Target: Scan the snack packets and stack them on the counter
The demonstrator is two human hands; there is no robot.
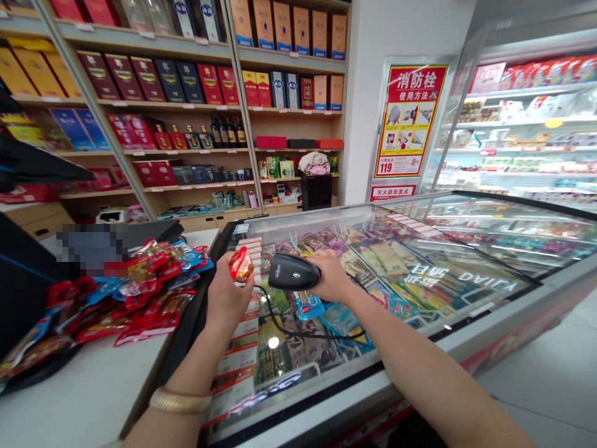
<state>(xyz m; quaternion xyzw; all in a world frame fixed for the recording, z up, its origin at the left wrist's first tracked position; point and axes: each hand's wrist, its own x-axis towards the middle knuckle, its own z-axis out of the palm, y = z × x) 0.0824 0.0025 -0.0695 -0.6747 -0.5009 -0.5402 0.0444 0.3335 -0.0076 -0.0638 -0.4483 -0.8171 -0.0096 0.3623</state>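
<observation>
1. We are wearing a bracelet on the left wrist, lower left of the frame.
2. Our left hand is clasping a red pack just left of centre, gripping it low, which is leaving much of its wrapper uncovered.
3. Our right hand is gripping a scanner at the centre by its rear part, apparently so that its head is pointing left toward the red pack. The hands are hovering apart, near each other.
4. A blue pack is showing below the scanner; whether our fingers are holding it, we cannot tell.
5. A cable is looping above the freezer, probably slack to give the scanner reach.
6. At left, packs are lying heaped on the counter, likely for easy reach.
7. At upper left, shelves are holding boxes, fronts outward, presumably for reading.
8. At upper right, a sign is hanging beside a fridge.
</observation>
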